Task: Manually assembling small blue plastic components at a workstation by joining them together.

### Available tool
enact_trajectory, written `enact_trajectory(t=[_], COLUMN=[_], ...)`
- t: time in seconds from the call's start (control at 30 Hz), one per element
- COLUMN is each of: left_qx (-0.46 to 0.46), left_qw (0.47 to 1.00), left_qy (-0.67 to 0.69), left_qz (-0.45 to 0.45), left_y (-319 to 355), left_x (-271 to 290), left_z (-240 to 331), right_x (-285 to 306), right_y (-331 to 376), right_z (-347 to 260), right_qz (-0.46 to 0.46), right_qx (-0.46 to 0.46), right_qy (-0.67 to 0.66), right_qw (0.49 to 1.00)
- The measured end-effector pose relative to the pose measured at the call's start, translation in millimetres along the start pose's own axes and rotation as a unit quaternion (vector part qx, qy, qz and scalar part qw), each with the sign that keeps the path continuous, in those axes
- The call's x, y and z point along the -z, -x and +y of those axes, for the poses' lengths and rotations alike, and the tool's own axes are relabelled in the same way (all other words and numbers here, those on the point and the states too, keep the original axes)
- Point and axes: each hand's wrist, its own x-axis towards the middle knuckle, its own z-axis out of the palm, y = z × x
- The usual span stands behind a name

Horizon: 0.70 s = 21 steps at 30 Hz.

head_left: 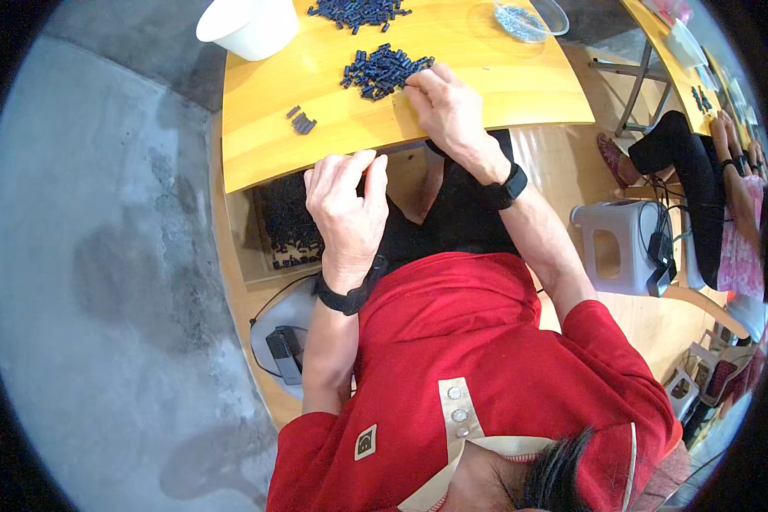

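Observation:
On the yellow table (520, 94), a pile of small dark blue cylindrical pieces (375, 72) lies in front of me. My right hand (448, 111) reaches to the pile's right edge with thumb and fingertips pinched together; what they hold, if anything, is hidden. Over the table's front edge is my left hand (347, 205), its fingers curled and drawn together, and whatever is between them cannot be made out. To the left of the pile sits a small row of dark pieces (303, 125), side by side, with a small one just beyond it.
A second pile of dark blue pieces (358, 12) lies farther back. A white tub (252, 30) stands at the back left, a clear bowl of light blue bits (525, 24) at the back right. Below the table is a box of dark pieces (290, 222). Another person's hands (725, 132) work at the right-hand table.

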Motion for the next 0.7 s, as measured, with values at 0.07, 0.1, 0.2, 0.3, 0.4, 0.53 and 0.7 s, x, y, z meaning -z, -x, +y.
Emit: enact_trajectory(t=[0.07,0.1,0.2,0.3,0.4,0.53,0.7], left_qx=[-0.002,0.015,0.063,0.089,0.077,0.066,-0.016], left_qw=[1.000,0.999,0.992,0.982,0.977,0.963,0.982], left_qy=[0.010,0.040,0.104,0.160,0.197,0.258,0.185], left_qz=[-0.001,-0.008,-0.021,-0.034,-0.041,-0.049,-0.014], left_y=[0,1,2,2,2,0,3], left_x=[1,2,6,10,13,16,13], left_z=[3,4,13,26,35,53,47], right_x=[10,15,51,73,87,90,98], right_y=[0,2,17,35,47,54,51], right_z=[-1,-2,-17,-34,-48,-51,-62], right_qz=[0.017,0.017,-0.138,-0.145,-0.173,-0.182,-0.176], right_qx=[-0.029,-0.030,-0.260,-0.285,-0.278,-0.250,-0.256], right_qy=[-0.105,-0.105,-0.517,-0.677,-0.718,-0.710,-0.677], right_qw=[0.994,0.994,0.804,0.663,0.615,0.633,0.667])
